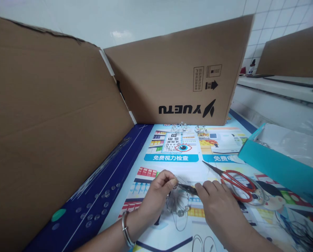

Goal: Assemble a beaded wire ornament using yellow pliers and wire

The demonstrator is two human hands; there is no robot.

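Left hand (163,185) pinches wirework (180,212); right hand (218,204) grasps pliers (189,189). Advised: nip close to fingertips, light pressure

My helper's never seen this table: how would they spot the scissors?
Find the open teal box on the right. The scissors lie left of it on the printed sheet, tips pointing away. Red loop handles set them apart from the dark pliers in the right hand.

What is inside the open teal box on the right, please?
The open teal box shows crinkled clear film and small shiny pieces at its left end; its near wall hides the bottom.
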